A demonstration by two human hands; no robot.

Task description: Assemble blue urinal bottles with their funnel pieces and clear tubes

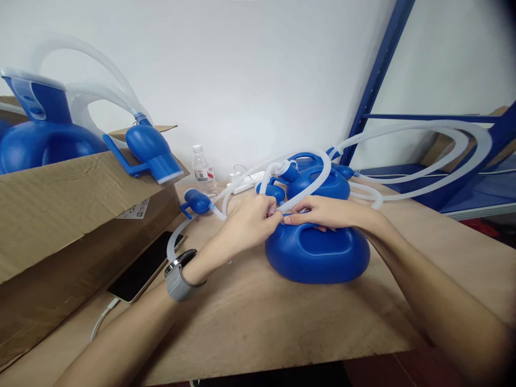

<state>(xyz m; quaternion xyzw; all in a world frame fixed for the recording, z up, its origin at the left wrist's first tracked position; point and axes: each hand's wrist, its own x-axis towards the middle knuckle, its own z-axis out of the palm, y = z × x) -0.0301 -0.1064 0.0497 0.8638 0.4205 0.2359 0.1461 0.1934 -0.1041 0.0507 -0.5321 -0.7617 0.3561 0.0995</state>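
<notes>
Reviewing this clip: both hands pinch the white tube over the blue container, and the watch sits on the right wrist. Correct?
Not quite. In the head view the watch sits on the left wrist. The left hand and right hand do pinch the white tube over the blue container.

A glossy blue plastic container (pixel 318 255), squat and rounded with a moulded handle hollow on top, sits flat on the table in front of a second one like it. A translucent white tube (pixel 310 185) arches over its top and loops off to both sides. One end of the tube carries a small blue funnel piece (pixel 197 202) lying on the table.
</notes>
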